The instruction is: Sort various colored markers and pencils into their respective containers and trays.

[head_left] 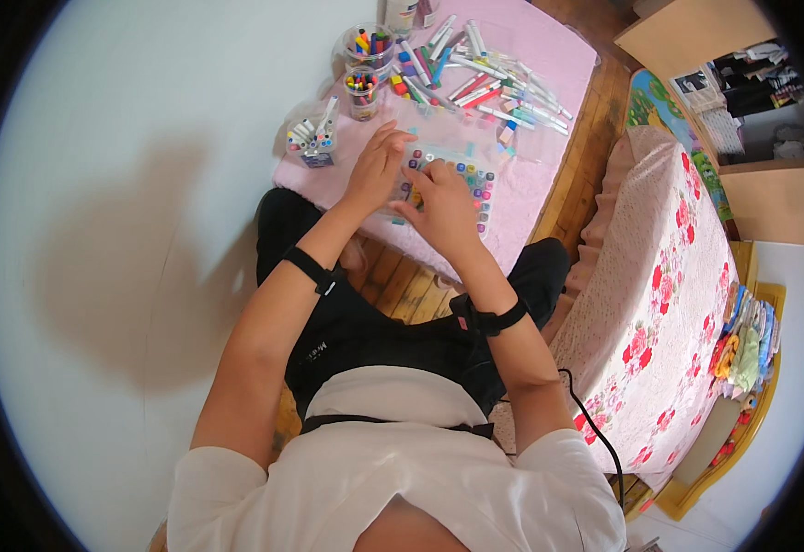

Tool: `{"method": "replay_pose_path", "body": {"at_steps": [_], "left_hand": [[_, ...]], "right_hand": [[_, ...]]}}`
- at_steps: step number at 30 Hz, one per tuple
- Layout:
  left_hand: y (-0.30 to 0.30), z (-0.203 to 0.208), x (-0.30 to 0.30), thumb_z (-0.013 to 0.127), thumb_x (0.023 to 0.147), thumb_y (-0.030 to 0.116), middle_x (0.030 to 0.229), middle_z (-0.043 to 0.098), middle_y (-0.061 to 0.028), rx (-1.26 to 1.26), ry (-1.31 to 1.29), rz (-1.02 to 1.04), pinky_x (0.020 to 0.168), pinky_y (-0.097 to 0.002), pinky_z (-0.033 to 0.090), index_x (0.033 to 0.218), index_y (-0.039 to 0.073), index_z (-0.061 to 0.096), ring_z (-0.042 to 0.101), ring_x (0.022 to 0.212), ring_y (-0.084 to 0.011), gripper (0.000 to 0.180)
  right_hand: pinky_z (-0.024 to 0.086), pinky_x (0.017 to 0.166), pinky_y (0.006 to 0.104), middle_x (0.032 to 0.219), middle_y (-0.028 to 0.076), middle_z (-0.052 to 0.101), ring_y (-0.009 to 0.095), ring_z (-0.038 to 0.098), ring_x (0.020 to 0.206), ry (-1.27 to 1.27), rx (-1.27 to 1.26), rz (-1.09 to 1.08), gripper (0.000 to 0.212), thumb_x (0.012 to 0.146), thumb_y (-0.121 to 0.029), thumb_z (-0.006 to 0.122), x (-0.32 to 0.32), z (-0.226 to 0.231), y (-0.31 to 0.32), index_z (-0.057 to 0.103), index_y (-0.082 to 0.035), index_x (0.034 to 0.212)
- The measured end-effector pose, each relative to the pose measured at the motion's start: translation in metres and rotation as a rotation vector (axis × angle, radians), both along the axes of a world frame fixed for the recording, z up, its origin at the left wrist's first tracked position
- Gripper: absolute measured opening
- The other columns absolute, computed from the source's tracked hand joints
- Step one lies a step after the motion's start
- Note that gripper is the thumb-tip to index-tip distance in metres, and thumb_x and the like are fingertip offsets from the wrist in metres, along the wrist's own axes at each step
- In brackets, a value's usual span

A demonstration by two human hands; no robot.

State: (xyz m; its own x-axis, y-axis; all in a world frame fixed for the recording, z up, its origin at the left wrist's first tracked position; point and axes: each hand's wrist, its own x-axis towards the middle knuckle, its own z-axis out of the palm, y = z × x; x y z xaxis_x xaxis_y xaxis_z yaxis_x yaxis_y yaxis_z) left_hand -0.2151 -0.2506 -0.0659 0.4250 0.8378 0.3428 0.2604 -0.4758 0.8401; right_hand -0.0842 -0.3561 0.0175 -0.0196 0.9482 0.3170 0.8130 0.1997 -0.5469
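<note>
A clear case [439, 150] with rows of markers standing in it, their coloured cap ends up, sits at the near part of the pink-covered table. My left hand [379, 173] is at the case's left edge, its fingers stretched out and nothing seen in them. Over the left part of the case is my right hand [446, 213], thumb and index finger apart, other fingers bent above the caps. Coloured cap ends [483, 189] show to its right and between its thumb and index finger. My hands hide the rest of the case.
Loose markers [475, 83] lie heaped across the table's far side. Two round tubs, one a marker tub [362, 92], and a clear box of markers [312, 138] stand at the left by the white wall. A bed with a flowered cover [646, 304] is at the right.
</note>
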Motion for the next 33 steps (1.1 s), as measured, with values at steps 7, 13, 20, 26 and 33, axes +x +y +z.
{"method": "replay_pose_path", "body": {"at_steps": [7, 13, 20, 26, 33], "left_hand": [[-0.002, 0.048, 0.003, 0.058, 0.101, 0.029, 0.123, 0.062, -0.0148, 0.355, 0.361, 0.043, 0.111, -0.0456, 0.038, 0.120, 0.004, 0.063, 0.050, 0.131, -0.0356, 0.031], [0.000, 0.120, 0.034, 0.065, 0.096, 0.027, 0.127, 0.058, -0.0160, -0.009, 0.593, -0.422, 0.102, -0.0436, 0.045, 0.125, 0.003, 0.060, 0.053, 0.124, -0.0369, 0.038], [-0.011, 0.060, 0.076, 0.058, 0.100, 0.035, 0.139, 0.053, -0.0165, 0.330, 0.676, -0.254, 0.117, -0.0517, 0.030, 0.137, 0.005, 0.053, 0.044, 0.137, -0.0364, 0.048], [-0.014, 0.068, 0.079, 0.054, 0.102, 0.036, 0.143, 0.051, -0.0165, 0.265, 0.709, -0.326, 0.121, -0.0529, 0.024, 0.140, 0.005, 0.051, 0.039, 0.142, -0.0366, 0.049], [0.043, 0.144, 0.087, 0.054, 0.103, 0.027, 0.135, 0.056, -0.0165, -0.127, 0.557, -0.451, 0.104, -0.0454, 0.045, 0.137, 0.009, 0.054, 0.053, 0.128, -0.0358, 0.038]], "right_hand": [[0.049, 0.074, 0.0410, 0.081, 0.012, 0.062, 0.032, 0.062, 0.082, 0.220, 0.139, -0.109, 0.012, 0.086, -0.006, 0.072, 0.076, 0.001, 0.007, 0.071, -0.004, 0.098], [0.050, 0.080, 0.0406, 0.090, 0.013, 0.065, 0.030, 0.062, 0.089, 0.270, 0.078, -0.316, 0.012, 0.088, -0.005, 0.069, 0.153, -0.030, 0.009, 0.071, -0.005, 0.100], [0.042, 0.106, 0.0504, 0.133, 0.019, 0.057, 0.042, 0.048, 0.130, -0.173, 0.053, -0.637, 0.038, 0.084, -0.009, 0.073, 0.205, -0.121, 0.044, 0.066, -0.011, 0.122], [0.039, 0.113, 0.0503, 0.146, 0.021, 0.049, 0.043, 0.044, 0.136, -0.098, -0.033, -0.242, 0.056, 0.078, -0.009, 0.074, 0.215, -0.133, 0.079, 0.059, -0.008, 0.132], [0.043, 0.110, 0.0481, 0.143, 0.018, 0.052, 0.039, 0.044, 0.138, -0.258, -0.231, -0.084, 0.063, 0.076, -0.009, 0.074, 0.217, -0.118, 0.084, 0.056, -0.011, 0.136]]}}
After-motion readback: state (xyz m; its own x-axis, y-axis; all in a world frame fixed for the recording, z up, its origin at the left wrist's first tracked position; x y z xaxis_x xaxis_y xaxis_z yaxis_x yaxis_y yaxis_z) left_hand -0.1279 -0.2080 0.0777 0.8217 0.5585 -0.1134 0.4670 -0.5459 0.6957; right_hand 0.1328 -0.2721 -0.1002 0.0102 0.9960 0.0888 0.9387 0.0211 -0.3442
